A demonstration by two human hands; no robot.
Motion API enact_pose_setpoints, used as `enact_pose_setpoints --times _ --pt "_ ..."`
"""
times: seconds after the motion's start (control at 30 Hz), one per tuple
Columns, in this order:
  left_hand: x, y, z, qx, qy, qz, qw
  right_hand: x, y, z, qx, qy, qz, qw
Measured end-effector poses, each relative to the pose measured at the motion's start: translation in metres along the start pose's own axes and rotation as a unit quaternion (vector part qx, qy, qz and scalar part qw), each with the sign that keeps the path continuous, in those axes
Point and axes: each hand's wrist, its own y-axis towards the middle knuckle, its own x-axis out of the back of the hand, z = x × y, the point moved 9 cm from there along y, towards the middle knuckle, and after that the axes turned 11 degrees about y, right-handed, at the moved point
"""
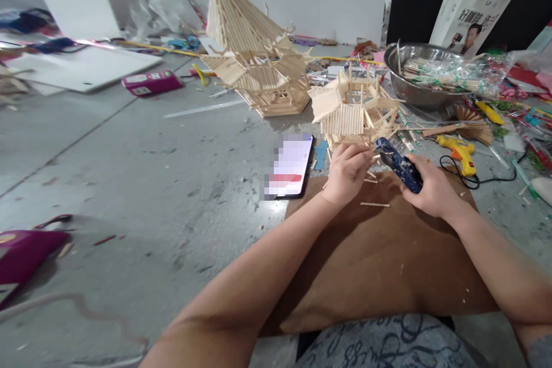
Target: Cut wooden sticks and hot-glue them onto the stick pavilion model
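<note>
My left hand (348, 171) is closed, its fingertips pinching a thin wooden stick (376, 156). The stick's end points right, toward the jaws of a dark blue hand cutter (403, 168) with pale specks on it. My right hand (433, 185) is wrapped round the cutter's handles. Whether the jaws touch the stick, I cannot tell. Just beyond my hands stands a small many-sided stick model (345, 118) with sloping roof panels. A short loose stick (375, 204) lies on the brown board (379, 259) below my hands.
Behind stands a taller stick pagoda (267, 77) with a pointed roof. A phone (290, 167) lies left of my hands. To the right are a yellow glue gun (459, 152) with its cord and a metal bowl (414, 92) of bundled sticks. A purple box (152, 83) lies further left.
</note>
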Motion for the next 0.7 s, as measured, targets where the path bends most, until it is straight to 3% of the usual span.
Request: enact_pose_setpoints --times 0.7 --pt "-0.0043 -0.0022 -0.0017 -0.016 0.031 0.015 0.999 -0.0043 -0.0012 -0.0102 -0.049 -0.012 0.027 0.998"
